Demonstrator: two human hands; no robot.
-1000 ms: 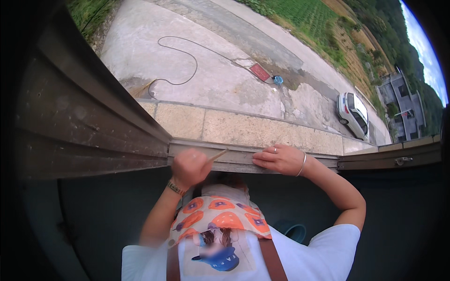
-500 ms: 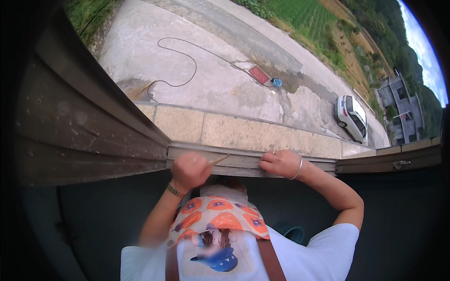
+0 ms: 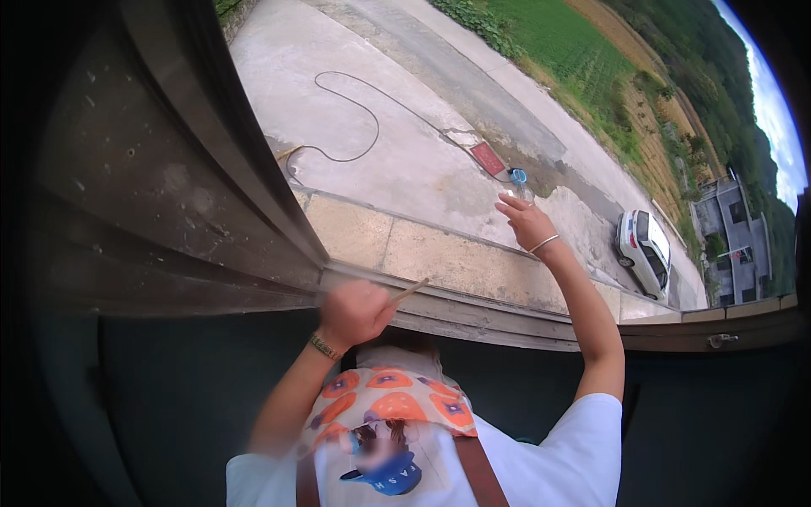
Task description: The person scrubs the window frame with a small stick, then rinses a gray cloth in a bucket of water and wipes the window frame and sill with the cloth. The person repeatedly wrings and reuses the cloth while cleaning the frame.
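My left hand [image 3: 356, 311] is closed round a thin wooden stick [image 3: 410, 291], whose free end points right and away over the window track. Beneath it runs the grey metal window track [image 3: 473, 317], with a tan tiled ledge [image 3: 439, 253] on its far side. Stretched out beyond the ledge, high over the yard, is my right hand [image 3: 528, 221]. Its fingers are apart and I see nothing held in them. A bracelet circles the right wrist, and a banded watch or bracelet sits on the left.
A brown metal window frame [image 3: 169, 194] rises close on my left. A window latch [image 3: 722, 340] sits at the right. Outside lie a hose [image 3: 372, 127], a red mat-like rectangle [image 3: 487, 158], a blue bucket [image 3: 518, 176] and a parked white car [image 3: 644, 252].
My right hand has lifted off the window track and swung outward past the ledge, its fingers opening. The left hand keeps the stick near the track. My view has shifted slightly.
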